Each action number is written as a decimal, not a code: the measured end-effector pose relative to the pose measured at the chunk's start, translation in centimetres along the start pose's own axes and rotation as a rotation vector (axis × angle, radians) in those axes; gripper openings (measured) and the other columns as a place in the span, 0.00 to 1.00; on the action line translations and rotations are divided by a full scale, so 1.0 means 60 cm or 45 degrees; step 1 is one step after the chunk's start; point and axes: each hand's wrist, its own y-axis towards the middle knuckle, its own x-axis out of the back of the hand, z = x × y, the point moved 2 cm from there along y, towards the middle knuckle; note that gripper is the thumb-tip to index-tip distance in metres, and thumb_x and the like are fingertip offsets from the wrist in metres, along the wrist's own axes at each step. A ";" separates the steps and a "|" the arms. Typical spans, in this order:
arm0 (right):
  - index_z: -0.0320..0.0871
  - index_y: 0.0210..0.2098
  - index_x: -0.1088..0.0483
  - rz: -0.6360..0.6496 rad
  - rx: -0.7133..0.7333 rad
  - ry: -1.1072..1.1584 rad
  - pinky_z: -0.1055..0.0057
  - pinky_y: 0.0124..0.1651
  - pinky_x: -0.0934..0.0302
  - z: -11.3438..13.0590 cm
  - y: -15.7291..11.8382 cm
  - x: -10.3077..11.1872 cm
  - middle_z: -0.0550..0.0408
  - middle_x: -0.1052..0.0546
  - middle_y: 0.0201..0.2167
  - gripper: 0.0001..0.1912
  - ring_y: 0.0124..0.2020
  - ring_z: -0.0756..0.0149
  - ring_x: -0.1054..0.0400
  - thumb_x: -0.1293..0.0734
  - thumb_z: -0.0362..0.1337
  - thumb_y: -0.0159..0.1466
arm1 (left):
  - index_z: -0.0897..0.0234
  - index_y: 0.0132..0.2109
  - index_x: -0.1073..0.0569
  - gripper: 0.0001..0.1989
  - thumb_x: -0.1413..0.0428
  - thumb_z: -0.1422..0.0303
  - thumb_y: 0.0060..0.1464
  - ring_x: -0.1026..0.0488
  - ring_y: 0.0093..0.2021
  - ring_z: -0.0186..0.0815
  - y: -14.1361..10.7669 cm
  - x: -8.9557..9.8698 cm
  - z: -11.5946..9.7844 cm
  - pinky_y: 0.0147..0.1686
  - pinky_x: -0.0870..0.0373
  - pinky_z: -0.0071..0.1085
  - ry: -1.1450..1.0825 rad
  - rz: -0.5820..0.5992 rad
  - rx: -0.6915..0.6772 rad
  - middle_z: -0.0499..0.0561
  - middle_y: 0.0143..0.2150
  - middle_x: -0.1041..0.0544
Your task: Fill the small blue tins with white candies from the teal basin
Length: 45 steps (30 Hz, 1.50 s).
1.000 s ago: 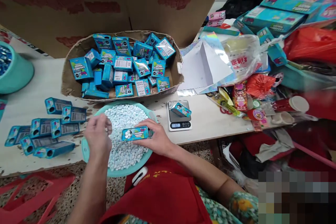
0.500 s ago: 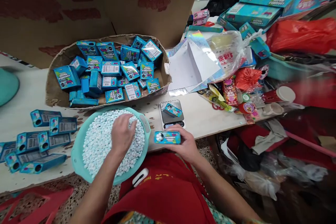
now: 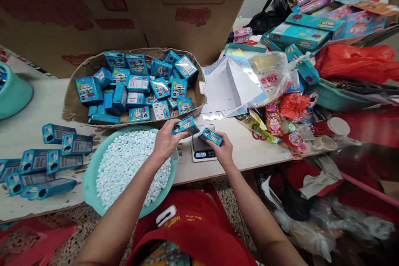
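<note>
My left hand (image 3: 164, 143) grips a small blue candy box (image 3: 187, 124), raised near the front edge of the cardboard tray. A round hole shows in the box's end. Over the kitchen scale (image 3: 204, 154), my right hand (image 3: 225, 151) has its fingers closed on a second blue candy box (image 3: 212, 136). This one also has a round hole, and it lies at or just above the weighing plate; contact is hard to tell. The scale's display is lit. Left of the scale stands a turquoise basin (image 3: 90, 191) full of small white candies (image 3: 131, 162).
A cut-down cardboard tray (image 3: 70, 106) behind the basin holds many closed blue boxes. Several boxes with open holes (image 3: 46, 189) lie at the left. A large carton (image 3: 140, 20) rises behind. Wrappers, a paper cup (image 3: 338, 126) and a red bag (image 3: 358, 62) crowd the right.
My left hand has left the candies and now holds a box above the scale's left side. My right hand has moved up from the table edge to the scale.
</note>
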 end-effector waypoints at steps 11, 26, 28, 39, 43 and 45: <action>0.44 0.51 0.36 0.719 0.170 -0.143 0.66 0.44 0.34 0.190 -0.118 -0.101 0.51 0.25 0.42 0.25 0.41 0.61 0.29 0.32 0.47 0.58 | 0.62 0.45 0.25 0.20 0.39 0.57 0.46 0.28 0.39 0.38 -0.165 0.069 0.016 0.41 0.32 0.32 -0.921 -0.170 0.669 0.53 0.41 0.24; 0.44 0.42 0.32 0.924 0.300 -0.633 0.69 0.34 0.42 0.239 -0.146 -0.185 0.52 0.25 0.36 0.22 0.36 0.60 0.31 0.31 0.52 0.56 | 0.67 0.32 0.28 0.10 0.36 0.67 0.42 0.31 0.30 0.29 -0.179 0.119 0.091 0.31 0.31 0.24 -1.356 -0.731 1.023 0.47 0.29 0.28; 0.44 0.40 0.32 0.948 0.243 -0.587 0.71 0.34 0.43 0.227 -0.148 -0.184 0.54 0.26 0.34 0.21 0.33 0.62 0.32 0.30 0.52 0.55 | 0.68 0.34 0.27 0.11 0.36 0.71 0.40 0.30 0.31 0.28 -0.181 0.124 0.085 0.31 0.31 0.23 -1.330 -0.679 1.024 0.47 0.31 0.27; 0.44 0.42 0.32 0.878 0.012 -0.059 0.70 0.39 0.40 0.190 -0.148 -0.149 0.57 0.27 0.34 0.22 0.36 0.63 0.34 0.28 0.49 0.53 | 0.71 0.39 0.29 0.07 0.49 0.80 0.54 0.29 0.28 0.30 -0.175 0.116 0.088 0.29 0.28 0.26 -1.637 -0.614 1.105 0.51 0.29 0.29; 0.44 0.44 0.33 0.865 -0.044 0.159 0.69 0.42 0.39 0.178 -0.148 -0.137 0.57 0.26 0.37 0.22 0.38 0.63 0.33 0.27 0.46 0.54 | 0.72 0.41 0.29 0.08 0.50 0.81 0.54 0.28 0.31 0.30 -0.168 0.132 0.088 0.31 0.27 0.25 -1.711 -0.642 1.149 0.55 0.34 0.27; 0.45 0.44 0.33 0.826 -0.036 0.230 0.68 0.44 0.38 0.173 -0.147 -0.130 0.57 0.26 0.38 0.22 0.39 0.63 0.33 0.27 0.45 0.53 | 0.71 0.41 0.30 0.08 0.50 0.79 0.55 0.26 0.34 0.31 -0.166 0.143 0.090 0.32 0.27 0.25 -1.701 -0.653 1.125 0.55 0.35 0.27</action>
